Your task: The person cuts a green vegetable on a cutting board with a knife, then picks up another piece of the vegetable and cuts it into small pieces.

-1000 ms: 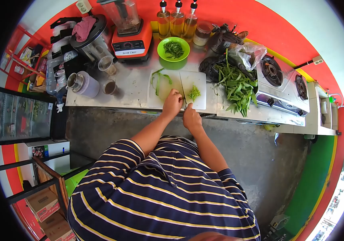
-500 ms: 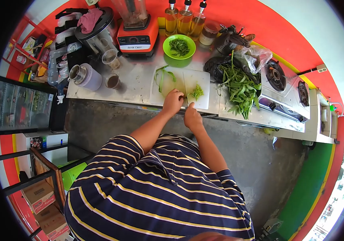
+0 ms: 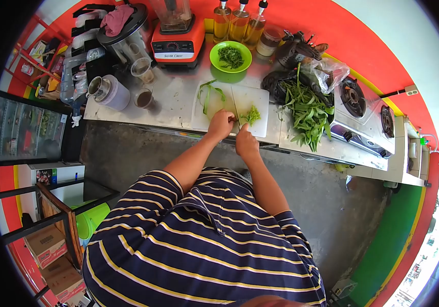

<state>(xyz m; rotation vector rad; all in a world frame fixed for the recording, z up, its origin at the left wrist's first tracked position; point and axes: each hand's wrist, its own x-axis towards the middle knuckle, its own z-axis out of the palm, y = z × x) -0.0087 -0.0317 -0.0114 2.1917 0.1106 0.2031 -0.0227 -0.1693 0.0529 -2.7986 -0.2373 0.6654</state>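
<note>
On the white cutting board (image 3: 261,105) lie green leaves (image 3: 210,95) to the left and a small pile of chopped green stems (image 3: 251,115) to the right. My right hand (image 3: 247,144) is closed round the handle of a knife (image 3: 236,107), whose thin blade points away across the board. Just left of the blade, my left hand (image 3: 221,124) is closed on green stems, mostly hidden under its fingers. Behind the board stands a green bowl (image 3: 230,76) holding chopped greens (image 3: 230,57).
A bundle of leafy greens (image 3: 306,115) lies right of the board, beside a gas stove (image 3: 365,115). An orange blender (image 3: 175,49), oil bottles (image 3: 239,23) and a jar (image 3: 268,42) line the back. Cups (image 3: 144,100) and a metal-topped container (image 3: 109,92) stand left.
The view has shifted slightly. My right hand and the knife have moved up a little on the board; my left hand stays closed near the blade.
</note>
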